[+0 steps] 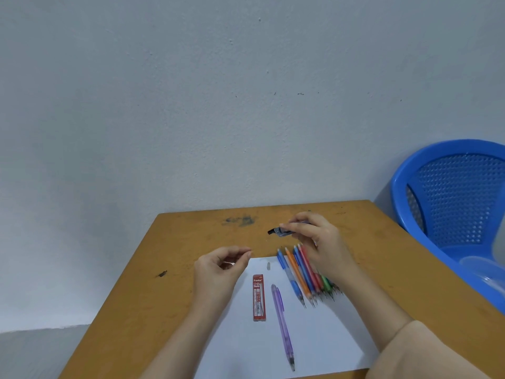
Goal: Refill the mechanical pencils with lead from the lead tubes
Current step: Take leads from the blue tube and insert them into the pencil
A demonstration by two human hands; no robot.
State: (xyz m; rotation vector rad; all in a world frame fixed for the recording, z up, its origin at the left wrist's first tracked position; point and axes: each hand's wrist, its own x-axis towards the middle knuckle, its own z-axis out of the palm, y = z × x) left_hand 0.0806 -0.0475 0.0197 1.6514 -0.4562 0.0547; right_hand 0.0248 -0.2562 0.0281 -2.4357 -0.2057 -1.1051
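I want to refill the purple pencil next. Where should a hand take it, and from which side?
Pinch the purple pencil mid-barrel from above, across its width. It lies flat and alone on the paper, with the red lead tube apart to its left.

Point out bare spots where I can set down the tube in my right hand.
Free: the paper between the purple pencil and the right forearm; the bare table left of the left hand. Crowded: the pencil row by the right hand, and the strip between red lead case and purple pencil.
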